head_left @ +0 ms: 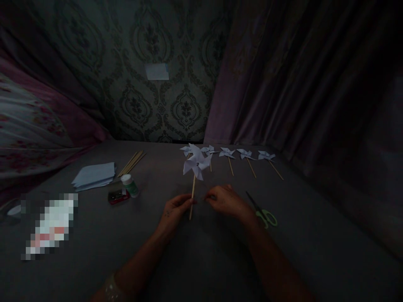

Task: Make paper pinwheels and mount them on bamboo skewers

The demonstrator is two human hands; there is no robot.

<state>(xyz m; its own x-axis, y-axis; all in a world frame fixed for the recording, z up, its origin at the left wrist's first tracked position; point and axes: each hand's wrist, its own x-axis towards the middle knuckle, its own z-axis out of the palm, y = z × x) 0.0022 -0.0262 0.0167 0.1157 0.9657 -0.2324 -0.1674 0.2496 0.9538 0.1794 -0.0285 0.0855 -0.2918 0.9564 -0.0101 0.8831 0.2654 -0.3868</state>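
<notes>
A white paper pinwheel (197,162) on a thin wooden stick stands nearly upright in front of me. My left hand (176,208) is closed on the lower part of the stick, pinching it between thumb and fingers. Just to the right of the stick is my right hand (224,199), apart from it, with its fingers curled together. Whether anything small sits in that pinch is hidden. Beside my right forearm lie scissors (263,215) with light green handles, their blades pointing away to the left.
Several finished paper pinwheels (227,152) lie in a row at the back. On the left are a bundle of wooden sticks (132,162), a stack of white paper (95,175), a white-capped bottle (130,186) and a small red box (119,196) of metal bits. A pixelated patch covers something at far left.
</notes>
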